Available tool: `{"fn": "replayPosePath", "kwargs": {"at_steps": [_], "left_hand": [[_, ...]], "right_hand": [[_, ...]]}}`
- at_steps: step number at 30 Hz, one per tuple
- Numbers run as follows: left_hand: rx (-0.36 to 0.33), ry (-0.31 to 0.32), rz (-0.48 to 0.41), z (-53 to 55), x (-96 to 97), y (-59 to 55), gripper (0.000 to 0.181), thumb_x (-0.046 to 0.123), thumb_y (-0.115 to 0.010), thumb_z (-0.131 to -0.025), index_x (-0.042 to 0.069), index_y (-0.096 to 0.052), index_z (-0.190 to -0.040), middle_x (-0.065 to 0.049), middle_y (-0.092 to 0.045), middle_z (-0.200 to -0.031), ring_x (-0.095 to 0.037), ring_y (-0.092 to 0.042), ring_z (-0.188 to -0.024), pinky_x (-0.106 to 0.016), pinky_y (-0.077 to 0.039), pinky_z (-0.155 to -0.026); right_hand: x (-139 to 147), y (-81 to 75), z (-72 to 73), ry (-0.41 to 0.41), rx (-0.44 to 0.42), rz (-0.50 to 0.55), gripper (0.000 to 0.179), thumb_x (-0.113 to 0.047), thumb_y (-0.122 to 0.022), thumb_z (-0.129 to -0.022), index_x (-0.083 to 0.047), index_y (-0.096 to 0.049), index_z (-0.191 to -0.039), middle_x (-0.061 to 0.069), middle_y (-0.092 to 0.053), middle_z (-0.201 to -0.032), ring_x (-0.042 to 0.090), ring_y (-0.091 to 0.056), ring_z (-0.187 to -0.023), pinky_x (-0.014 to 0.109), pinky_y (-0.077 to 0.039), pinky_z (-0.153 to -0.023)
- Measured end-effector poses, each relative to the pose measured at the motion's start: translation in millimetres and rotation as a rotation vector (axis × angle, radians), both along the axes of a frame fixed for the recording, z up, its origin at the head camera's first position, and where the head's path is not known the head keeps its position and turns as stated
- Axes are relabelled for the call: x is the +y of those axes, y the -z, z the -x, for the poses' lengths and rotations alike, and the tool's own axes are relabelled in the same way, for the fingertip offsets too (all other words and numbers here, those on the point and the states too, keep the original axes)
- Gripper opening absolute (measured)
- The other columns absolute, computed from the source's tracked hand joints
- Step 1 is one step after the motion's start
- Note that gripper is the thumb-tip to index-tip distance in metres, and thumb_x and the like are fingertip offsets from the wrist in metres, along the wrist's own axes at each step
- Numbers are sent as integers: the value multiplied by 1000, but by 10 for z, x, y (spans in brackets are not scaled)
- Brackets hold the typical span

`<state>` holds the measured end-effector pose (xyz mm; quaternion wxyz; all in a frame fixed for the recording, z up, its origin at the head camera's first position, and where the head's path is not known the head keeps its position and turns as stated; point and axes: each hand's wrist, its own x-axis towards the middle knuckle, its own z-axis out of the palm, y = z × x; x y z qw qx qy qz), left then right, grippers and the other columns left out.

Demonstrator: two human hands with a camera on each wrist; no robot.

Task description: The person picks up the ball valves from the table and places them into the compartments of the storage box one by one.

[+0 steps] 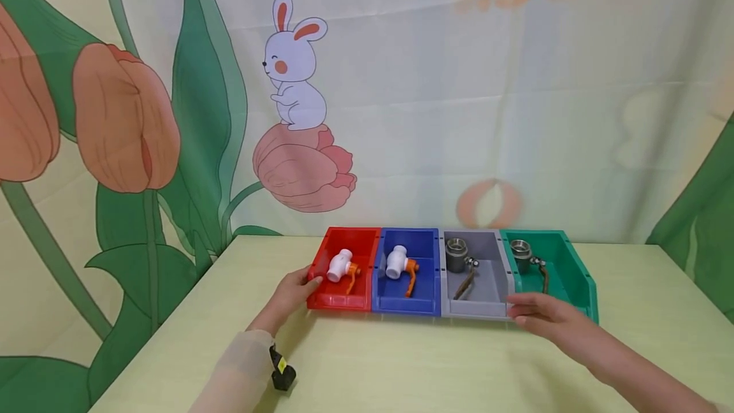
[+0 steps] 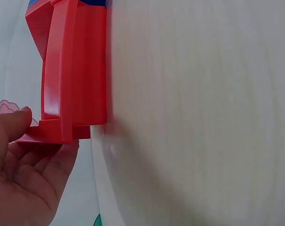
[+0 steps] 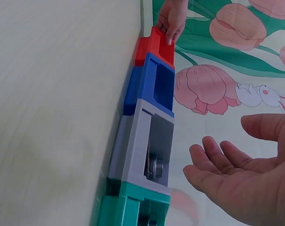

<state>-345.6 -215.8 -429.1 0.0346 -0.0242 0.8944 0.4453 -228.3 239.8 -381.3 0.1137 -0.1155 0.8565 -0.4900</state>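
My left hand (image 1: pixel 287 298) pinches the left side wall of the red bin (image 1: pixel 343 302), thumb over the rim and fingers beneath, as the left wrist view shows. A white plastic valve with an orange handle (image 1: pixel 340 266) lies in that bin. The blue bin (image 1: pixel 406 306) beside it holds a similar valve (image 1: pixel 397 262). My right hand (image 1: pixel 559 324) hovers in front of the grey bin (image 1: pixel 474 310) and the green bin (image 1: pixel 573 273); its fingers are loosely extended and hold nothing in the right wrist view. Metal valves (image 1: pixel 457 255) with brownish levers sit in both those bins.
The bins stand side by side in a row on a pale wood-grain table (image 1: pixel 413 362), close to a hanging cloth (image 1: pixel 401 113) printed with tulips and a rabbit. A black strap piece with a yellow label (image 1: pixel 281 368) is at the left wrist.
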Motion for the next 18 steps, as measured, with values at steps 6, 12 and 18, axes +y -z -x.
{"fn": "replayPosePath", "kwargs": {"at_steps": [6,12,18], "left_hand": [[23,20,78,-9,-18,-53,53,20,-57,-105,-2,-44,-152,-25,-57,-147,-42,-57,-131,-51,-54,-109],[18,57,181,5,-63,-148,53,21,-59,-103,-3,-47,-150,-25,-57,-147,-43,-56,-133,-51,-55,-107],[30,97,298,-20,-99,-314,52,20,-59,-102,-3,-49,-148,-27,-59,-143,-44,-59,-129,-50,-58,-103]], "right_hand": [[141,-94,-31,-20,49,-51,51,-22,-50,-108,10,-43,-147,30,-57,-143,39,-61,-128,46,-58,-101],[209,-149,-37,5,112,-107,50,-24,-49,-109,9,-45,-146,29,-59,-143,41,-60,-129,40,-61,-96],[296,-249,-45,19,162,-142,49,-24,-49,-109,8,-46,-146,28,-59,-143,14,-67,-120,20,-59,-88]]}}
